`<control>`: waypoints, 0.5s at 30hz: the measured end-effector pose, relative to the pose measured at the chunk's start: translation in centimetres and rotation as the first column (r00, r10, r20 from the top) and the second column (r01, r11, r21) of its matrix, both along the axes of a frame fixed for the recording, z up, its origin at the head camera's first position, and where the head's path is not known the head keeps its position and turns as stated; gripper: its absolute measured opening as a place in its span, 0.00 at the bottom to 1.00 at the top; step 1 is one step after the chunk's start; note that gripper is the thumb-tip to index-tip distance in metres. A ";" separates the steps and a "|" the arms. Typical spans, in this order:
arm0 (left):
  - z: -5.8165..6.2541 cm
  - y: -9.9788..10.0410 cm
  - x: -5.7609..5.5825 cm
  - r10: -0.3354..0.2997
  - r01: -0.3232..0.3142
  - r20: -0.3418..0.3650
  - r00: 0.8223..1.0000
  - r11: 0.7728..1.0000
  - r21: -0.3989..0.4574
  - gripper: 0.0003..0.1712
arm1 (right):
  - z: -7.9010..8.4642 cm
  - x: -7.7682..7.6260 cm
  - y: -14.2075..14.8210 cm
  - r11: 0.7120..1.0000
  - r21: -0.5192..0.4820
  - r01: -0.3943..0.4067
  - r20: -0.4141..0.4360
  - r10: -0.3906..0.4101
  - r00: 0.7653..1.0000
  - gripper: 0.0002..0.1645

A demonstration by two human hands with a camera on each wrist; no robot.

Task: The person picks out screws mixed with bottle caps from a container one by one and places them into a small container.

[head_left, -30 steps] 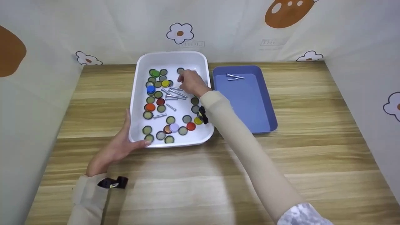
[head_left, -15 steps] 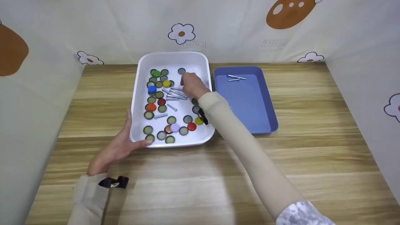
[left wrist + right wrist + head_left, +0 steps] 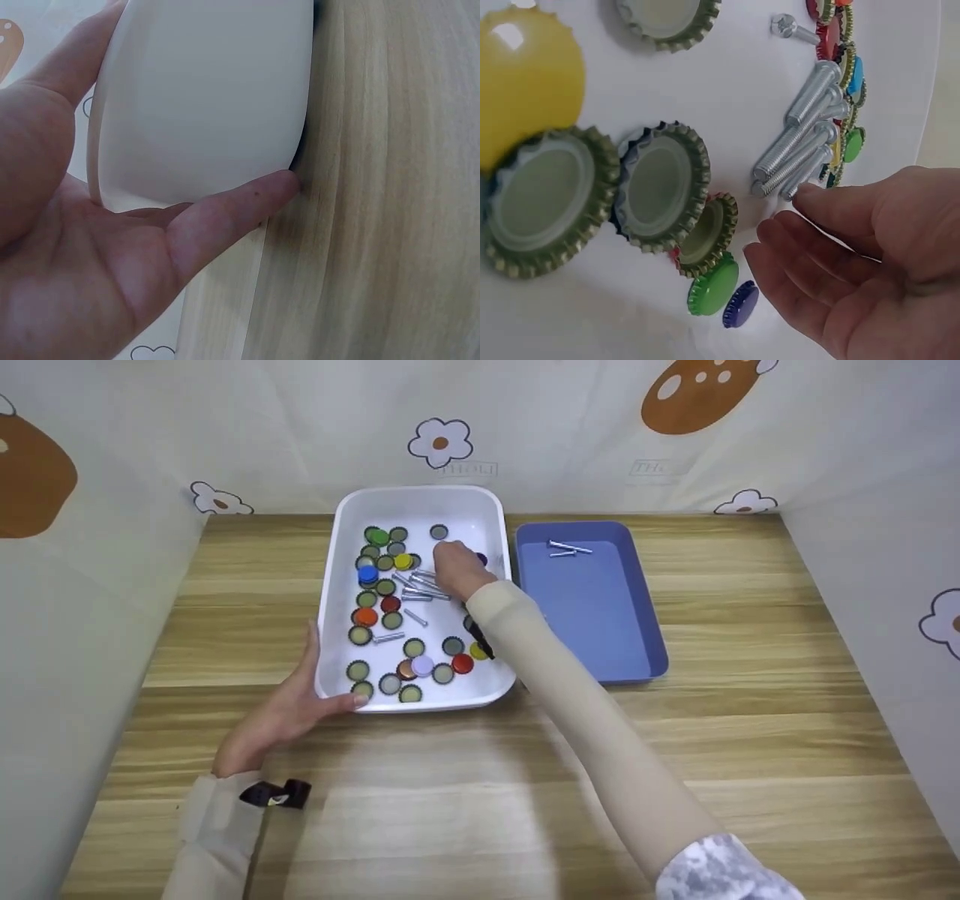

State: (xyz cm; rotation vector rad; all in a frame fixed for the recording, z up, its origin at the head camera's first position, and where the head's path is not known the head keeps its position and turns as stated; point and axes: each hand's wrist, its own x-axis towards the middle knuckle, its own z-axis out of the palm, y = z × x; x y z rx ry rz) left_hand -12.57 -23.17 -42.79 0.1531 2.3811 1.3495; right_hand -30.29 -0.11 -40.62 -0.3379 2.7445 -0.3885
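A white tray (image 3: pixel 417 707) holds several silver bolts (image 3: pixel 420 594) in its middle and many bottle caps (image 3: pixel 414 648) around them. My left hand (image 3: pixel 296 701) grips its near left corner, thumb over the front rim and fingers along the outer side. In the left wrist view, a finger lies low against the tray's outer wall (image 3: pixel 210 97). My right hand (image 3: pixel 459 568) reaches inside with loosely bent fingers. In the right wrist view, its thumb tip is right at the lower end of the piled bolts (image 3: pixel 806 142), with nothing seen held between the fingers.
A blue tray (image 3: pixel 592 622) stands close on the right with several bolts (image 3: pixel 571 546) at its far end. Both trays sit on a wooden table (image 3: pixel 750 697), with a patterned cloth wall (image 3: pixel 540 435) behind. A purple cap (image 3: pixel 481 559) lies beside my right hand.
My right hand has drawn slightly nearer and lower, toward the bolt pile, from beside the far grey cap. The left hand keeps its grip on the white tray.
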 end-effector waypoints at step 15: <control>0.1 0.2 -0.1 -0.002 0.002 0.017 1.000 1.000 -0.020 0.76 | -0.1 0.4 -1.4 0.994 0.079 -0.077 -0.128 0.087 0.988 0.17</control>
